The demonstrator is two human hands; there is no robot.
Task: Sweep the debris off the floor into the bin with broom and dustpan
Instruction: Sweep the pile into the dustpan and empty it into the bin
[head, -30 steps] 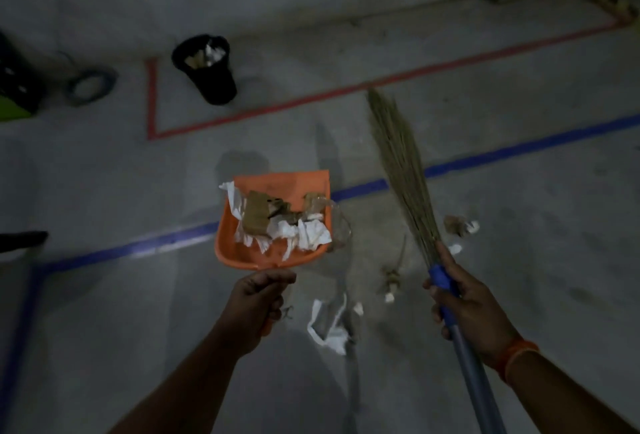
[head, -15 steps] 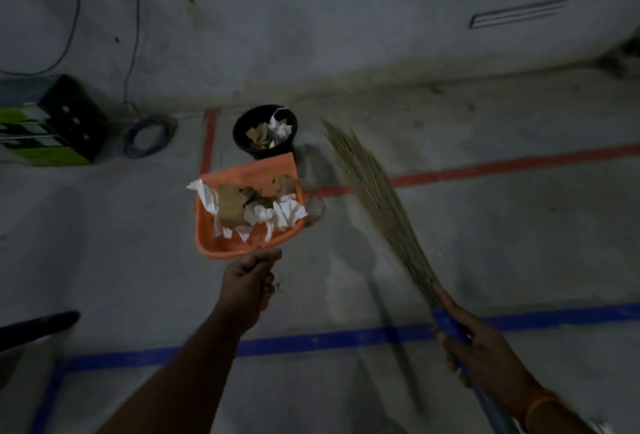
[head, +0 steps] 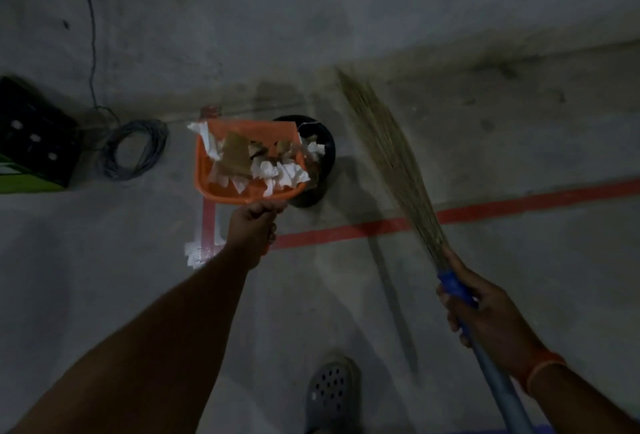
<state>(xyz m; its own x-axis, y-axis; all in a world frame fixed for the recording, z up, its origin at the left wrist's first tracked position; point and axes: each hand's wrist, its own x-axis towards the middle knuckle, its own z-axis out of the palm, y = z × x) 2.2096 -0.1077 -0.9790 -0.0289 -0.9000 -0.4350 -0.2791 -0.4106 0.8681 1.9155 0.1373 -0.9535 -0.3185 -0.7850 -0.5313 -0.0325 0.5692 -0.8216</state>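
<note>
Above the grey concrete floor (head: pixel 519 156), the left hand (head: pixel 252 226) grips the handle of an orange plastic dustpan (head: pixel 207 188) heaped with white paper and brown cardboard scraps (head: pixel 256 160), held partly over the round black bin (head: pixel 325 153). The right hand (head: pixel 485 312) clasps the blue-handled straw broom (head: pixel 391 149).

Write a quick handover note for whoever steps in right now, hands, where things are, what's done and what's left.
Left hand grips the handle of the orange dustpan, held loaded with debris beside and partly over the black bin.
Right hand holds the broom at its blue grip, bristles raised.
Done: debris scooped, pan carried to the bin, which already holds some.
Left: tip the pan in. A white scrap lies on the floor.
</note>
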